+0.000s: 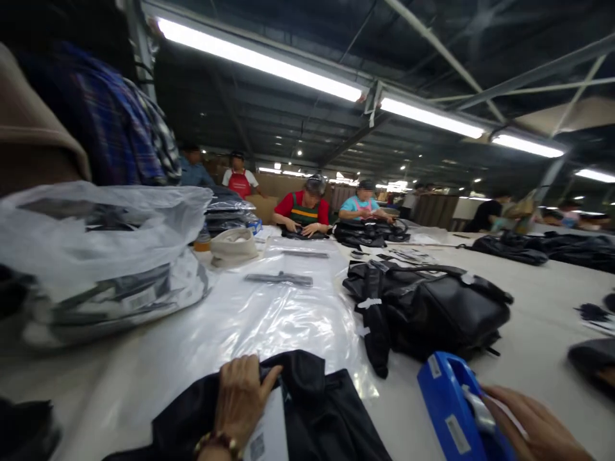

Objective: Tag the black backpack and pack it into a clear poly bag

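Note:
In the head view, my left hand (241, 397), with a beaded bracelet at the wrist, grips the upper edge of a black bag (327, 416) at the bottom centre. A white tag with a printed code (269, 426) lies on the bag beside that hand. At the lower right, my right hand (533, 422) has its fingers closed at the side of a blue tape dispenser (444, 400). The fingertips are partly hidden there. Behind the dispenser lies a second black bag (442, 307) with straps and bits of white wrapping.
Clear plastic bags (288, 314) are spread over the white table (542, 320). A full translucent sack (110, 269) stands at the left, near a beige fabric container (234, 246). Across the table, a person in red (307, 208) and another in light blue (362, 205) handle black items.

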Action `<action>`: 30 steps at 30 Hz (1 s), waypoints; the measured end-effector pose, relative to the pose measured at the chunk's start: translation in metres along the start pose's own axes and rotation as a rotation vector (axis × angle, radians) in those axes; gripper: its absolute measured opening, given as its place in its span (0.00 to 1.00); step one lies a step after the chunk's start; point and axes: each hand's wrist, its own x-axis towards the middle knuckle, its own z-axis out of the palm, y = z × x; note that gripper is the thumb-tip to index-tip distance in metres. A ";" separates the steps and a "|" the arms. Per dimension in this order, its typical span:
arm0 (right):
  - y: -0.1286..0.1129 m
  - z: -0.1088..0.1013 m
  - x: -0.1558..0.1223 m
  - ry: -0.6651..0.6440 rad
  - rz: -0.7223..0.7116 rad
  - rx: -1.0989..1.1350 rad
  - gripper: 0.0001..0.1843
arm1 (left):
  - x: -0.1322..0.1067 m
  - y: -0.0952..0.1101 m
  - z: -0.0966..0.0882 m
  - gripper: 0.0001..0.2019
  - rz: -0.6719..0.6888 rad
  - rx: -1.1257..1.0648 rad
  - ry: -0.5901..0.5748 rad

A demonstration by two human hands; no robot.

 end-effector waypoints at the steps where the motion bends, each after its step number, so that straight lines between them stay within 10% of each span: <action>1: -0.022 0.001 0.023 -0.061 0.017 0.127 0.17 | -0.001 0.001 0.000 0.18 0.025 0.007 0.067; 6: -0.150 0.024 0.121 -0.253 -0.065 0.417 0.24 | -0.009 0.001 -0.001 0.17 0.135 0.003 0.330; 11: -0.224 0.102 0.173 -0.509 -0.353 0.525 0.12 | -0.014 0.002 -0.005 0.15 0.174 -0.069 0.407; 19: -0.278 0.204 0.180 -0.718 -0.616 0.660 0.30 | -0.016 0.008 0.012 0.14 0.126 -0.167 0.482; 30: -0.276 0.233 0.170 -0.592 -0.411 0.708 0.27 | -0.011 0.009 0.007 0.15 0.079 -0.198 0.425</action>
